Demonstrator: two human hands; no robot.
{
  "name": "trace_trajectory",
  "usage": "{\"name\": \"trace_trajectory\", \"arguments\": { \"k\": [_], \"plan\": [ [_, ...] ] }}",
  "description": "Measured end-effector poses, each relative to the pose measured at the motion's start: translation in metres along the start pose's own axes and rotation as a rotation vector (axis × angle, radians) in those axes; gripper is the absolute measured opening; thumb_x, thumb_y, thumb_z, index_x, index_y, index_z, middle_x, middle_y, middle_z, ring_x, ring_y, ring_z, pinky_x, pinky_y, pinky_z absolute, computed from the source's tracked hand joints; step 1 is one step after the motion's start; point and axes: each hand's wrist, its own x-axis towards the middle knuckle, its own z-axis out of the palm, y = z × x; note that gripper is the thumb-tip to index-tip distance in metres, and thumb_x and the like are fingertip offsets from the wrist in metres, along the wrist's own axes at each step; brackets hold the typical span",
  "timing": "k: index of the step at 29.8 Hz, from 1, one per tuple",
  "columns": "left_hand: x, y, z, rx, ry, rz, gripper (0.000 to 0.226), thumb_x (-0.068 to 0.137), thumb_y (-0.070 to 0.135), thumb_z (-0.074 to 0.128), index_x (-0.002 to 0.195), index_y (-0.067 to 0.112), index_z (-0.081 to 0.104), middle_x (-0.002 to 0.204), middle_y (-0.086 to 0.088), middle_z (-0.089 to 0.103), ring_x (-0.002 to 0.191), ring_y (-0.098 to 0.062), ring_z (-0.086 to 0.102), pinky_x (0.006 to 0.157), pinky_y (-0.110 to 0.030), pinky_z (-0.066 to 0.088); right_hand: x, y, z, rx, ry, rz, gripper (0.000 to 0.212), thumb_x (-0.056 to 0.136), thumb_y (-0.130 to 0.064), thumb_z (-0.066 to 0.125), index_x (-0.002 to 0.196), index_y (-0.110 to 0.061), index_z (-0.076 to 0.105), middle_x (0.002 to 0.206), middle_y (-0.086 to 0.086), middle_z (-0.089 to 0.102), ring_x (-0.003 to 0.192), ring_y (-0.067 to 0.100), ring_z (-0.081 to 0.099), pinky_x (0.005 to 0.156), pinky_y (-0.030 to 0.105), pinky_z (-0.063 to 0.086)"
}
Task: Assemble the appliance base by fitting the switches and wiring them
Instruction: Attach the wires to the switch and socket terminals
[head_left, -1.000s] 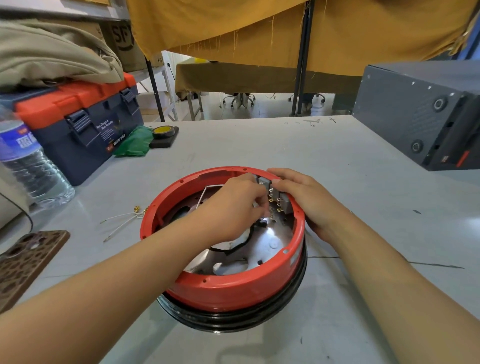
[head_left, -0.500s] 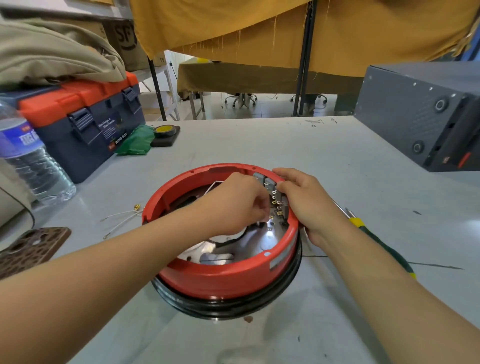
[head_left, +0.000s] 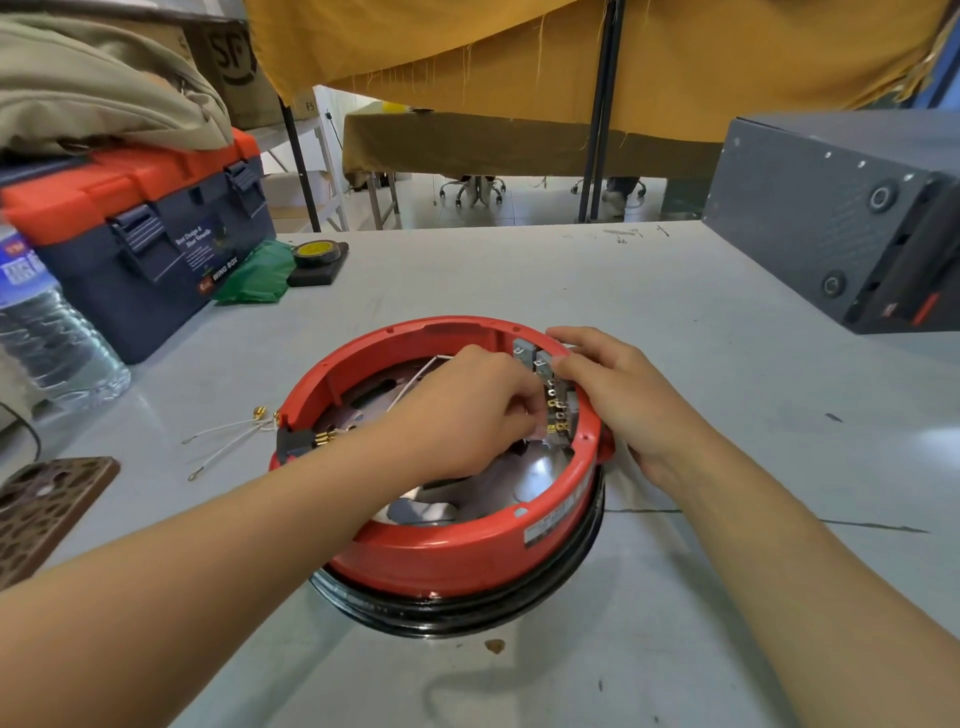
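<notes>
The round red appliance base (head_left: 467, 551) lies open side up on a black ring in the middle of the grey table. Several switches (head_left: 558, 413) with brass terminals sit along the inside of its right rim, with two grey ones (head_left: 525, 352) further back. My left hand (head_left: 467, 410) reaches into the base, its fingertips pinching at a brass switch terminal; what they hold is hidden. My right hand (head_left: 618, 400) grips the rim from outside, fingers curled over the switches. A black connector (head_left: 298, 441) with brass pins sits on the left rim. Loose white wires (head_left: 228, 436) lie just left of the base.
A blue and orange toolbox (head_left: 145, 239) under a beige cloth stands at the back left, with a water bottle (head_left: 47, 332), a green cloth (head_left: 260, 275) and a tape roll (head_left: 317, 252) nearby. A dark grey box (head_left: 841, 218) fills the back right. A brown patterned case (head_left: 47, 509) lies at the left edge.
The base has turned a little, bringing the black connector on its left rim into view. Both hands stay at the switches. The screwdriver seen by my right forearm is hidden now.
</notes>
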Motion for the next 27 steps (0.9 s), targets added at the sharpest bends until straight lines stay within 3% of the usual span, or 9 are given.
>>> {"name": "trace_trajectory", "arguments": {
  "k": [8, 16, 22, 27],
  "plan": [
    [0.0007, -0.0049, 0.0001, -0.05, 0.004, 0.007, 0.008, 0.084, 0.016, 0.066, 0.078, 0.018, 0.07, 0.069, 0.004, 0.069, 0.067, -0.009, 0.058, 0.061, -0.019, 0.039, 0.0011, 0.0036, -0.0006, 0.029, -0.022, 0.014, 0.028, 0.089, -0.012, 0.052, 0.112, -0.026, 0.062, 0.108, 0.004, 0.067, 0.081, 0.014, 0.065, 0.078, 0.035, 0.054],
    [0.0011, -0.0037, 0.0018, -0.04, -0.018, 0.019, 0.009, 0.085, 0.017, 0.064, 0.08, 0.021, 0.07, 0.077, 0.002, 0.07, 0.076, -0.013, 0.062, 0.074, -0.033, 0.049, 0.0022, 0.0044, -0.0001, 0.013, -0.015, 0.014, 0.028, 0.089, -0.013, 0.052, 0.109, -0.029, 0.062, 0.11, 0.007, 0.066, 0.085, 0.023, 0.063, 0.086, 0.048, 0.052],
    [0.0007, -0.0011, 0.0019, -0.014, -0.022, 0.015, 0.009, 0.086, 0.017, 0.063, 0.082, 0.02, 0.07, 0.081, 0.002, 0.07, 0.079, -0.014, 0.061, 0.077, -0.034, 0.049, 0.0005, 0.0038, -0.0001, 0.006, -0.024, 0.001, 0.028, 0.089, -0.014, 0.053, 0.113, -0.027, 0.061, 0.112, 0.013, 0.064, 0.081, 0.022, 0.059, 0.08, 0.046, 0.052],
    [0.0, 0.0011, 0.0016, -0.016, -0.022, 0.004, 0.009, 0.086, 0.017, 0.062, 0.082, 0.02, 0.069, 0.081, 0.002, 0.069, 0.079, -0.014, 0.062, 0.077, -0.037, 0.049, 0.0002, 0.0037, 0.0002, 0.015, -0.028, 0.012, 0.03, 0.089, -0.014, 0.052, 0.114, -0.027, 0.06, 0.113, 0.012, 0.064, 0.087, 0.028, 0.061, 0.085, 0.05, 0.052]
  ]
}}
